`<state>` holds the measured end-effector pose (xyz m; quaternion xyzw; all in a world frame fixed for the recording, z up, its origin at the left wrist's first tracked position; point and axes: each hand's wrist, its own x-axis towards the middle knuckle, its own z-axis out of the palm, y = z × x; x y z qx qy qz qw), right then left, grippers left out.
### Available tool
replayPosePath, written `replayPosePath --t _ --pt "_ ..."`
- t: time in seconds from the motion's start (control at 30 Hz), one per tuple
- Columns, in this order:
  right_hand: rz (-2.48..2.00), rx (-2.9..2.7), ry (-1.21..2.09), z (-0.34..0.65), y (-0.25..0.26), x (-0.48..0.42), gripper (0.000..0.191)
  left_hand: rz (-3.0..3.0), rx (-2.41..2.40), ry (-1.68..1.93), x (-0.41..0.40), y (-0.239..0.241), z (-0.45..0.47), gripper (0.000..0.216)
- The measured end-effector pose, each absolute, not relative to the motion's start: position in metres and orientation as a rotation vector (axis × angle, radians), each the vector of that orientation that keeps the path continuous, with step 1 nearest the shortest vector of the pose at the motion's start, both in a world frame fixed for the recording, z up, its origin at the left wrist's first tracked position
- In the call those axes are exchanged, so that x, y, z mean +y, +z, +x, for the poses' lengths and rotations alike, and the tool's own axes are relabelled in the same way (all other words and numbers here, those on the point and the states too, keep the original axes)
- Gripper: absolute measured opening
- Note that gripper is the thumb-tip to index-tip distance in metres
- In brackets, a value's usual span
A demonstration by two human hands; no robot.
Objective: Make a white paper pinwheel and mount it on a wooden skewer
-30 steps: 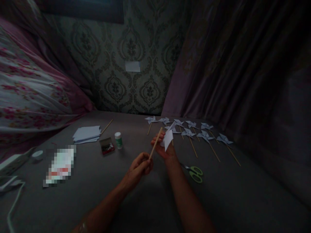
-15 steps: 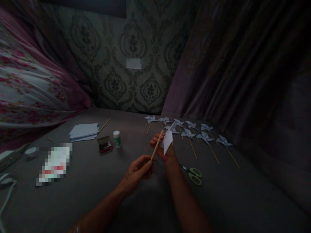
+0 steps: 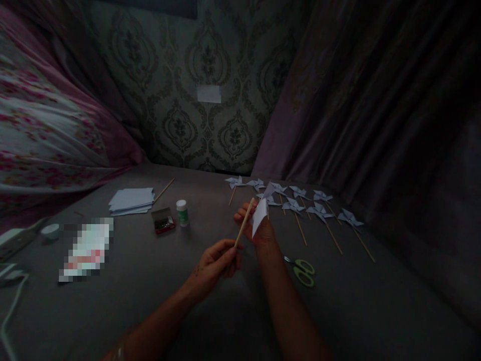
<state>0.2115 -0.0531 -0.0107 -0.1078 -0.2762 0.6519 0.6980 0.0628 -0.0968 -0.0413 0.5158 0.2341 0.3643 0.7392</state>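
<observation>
A thin wooden stick [image 3: 244, 225] is pinched near its lower end by my left hand [image 3: 220, 258], and it slants up to the right. My right hand [image 3: 260, 231] is closed on a white paper pinwheel [image 3: 260, 215], seen nearly edge-on. The stick's upper end lies close beside the pinwheel and my right fingers; I cannot tell whether it touches the paper. Beyond my right hand, several finished pinwheels [image 3: 319, 212] on sticks lie in two rough rows. Green-handled scissors [image 3: 304, 271] rest just right of my right forearm.
A stack of white paper [image 3: 131, 201] lies at the left beside a loose stick [image 3: 164, 190]. Nearby are a small open box of metal pins [image 3: 164, 222] and a white-and-green bottle [image 3: 182, 213]. Further left are a blurred packet [image 3: 88, 250], a white cap [image 3: 50, 231] and a power strip [image 3: 22, 238].
The view has shifted slightly. Both hands keep their hold on the stick and the pinwheel, with hardly any movement between them.
</observation>
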Motion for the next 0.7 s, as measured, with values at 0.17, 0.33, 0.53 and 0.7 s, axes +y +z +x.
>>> replayPosePath --t 0.17,0.33,0.53,0.7 --pt "-0.269 -0.671 1.407 0.2102 -0.011 -0.0534 0.039 1.14 0.521 0.798 -0.0964 -0.0421 0.0623 0.037" --pt "-0.269 -0.694 1.393 0.2095 -0.0088 -0.0545 0.038 1.138 0.522 0.787 -0.095 -0.0441 0.0622 0.038" --pt "-0.266 -0.641 1.42 0.2103 -0.0092 -0.0537 0.035 1.16 0.541 0.794 -0.0962 -0.0414 0.0625 0.039" --pt "-0.278 -0.646 1.409 0.2092 -0.0074 -0.0549 0.033 1.163 0.539 0.801 -0.0965 -0.0423 0.0625 0.038"
